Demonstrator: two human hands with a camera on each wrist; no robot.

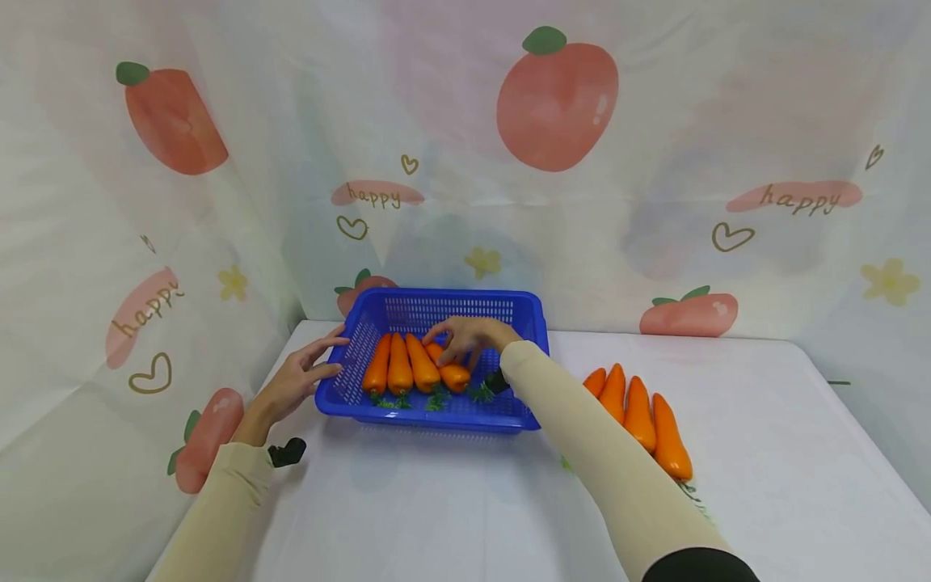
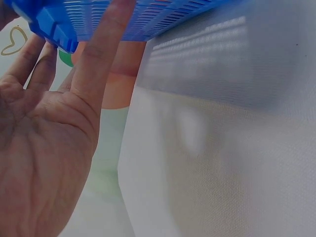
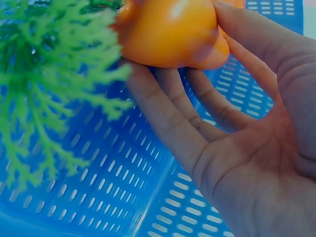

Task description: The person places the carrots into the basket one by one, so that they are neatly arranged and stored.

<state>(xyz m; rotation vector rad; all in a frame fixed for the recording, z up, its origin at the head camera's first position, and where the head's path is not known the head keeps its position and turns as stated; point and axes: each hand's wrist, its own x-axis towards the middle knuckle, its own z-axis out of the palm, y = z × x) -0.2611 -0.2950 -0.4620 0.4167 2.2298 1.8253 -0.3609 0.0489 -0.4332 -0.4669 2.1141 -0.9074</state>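
Right grip: pinching one carrot between thumb and fingers, inside the basket, right of the row. Fingers reach under its body in the right wrist view, probably so I control its angle without pressing on its neighbour. It slants, tip up-left, green tuft by its thick end.

Left grip: fingers mostly straight, touching the left end of the blue basket, not wrapped around anything. Reads as steadying, so the basket doesn't slide while I work inside.

Other three carrots lie side by side in the basket, tips away from me, tufts my way. Same orientation, likely to pack tight.

Basket sits on the white bench near the backdrop. Loose carrots lie on the bench to the right, at least four, partly behind my sleeve; probably put there for right-side reach.

Text: "happy" in script on pink patches of the backdrop, three times, leftmost skewed. No brand or label readable on basket or carrots.
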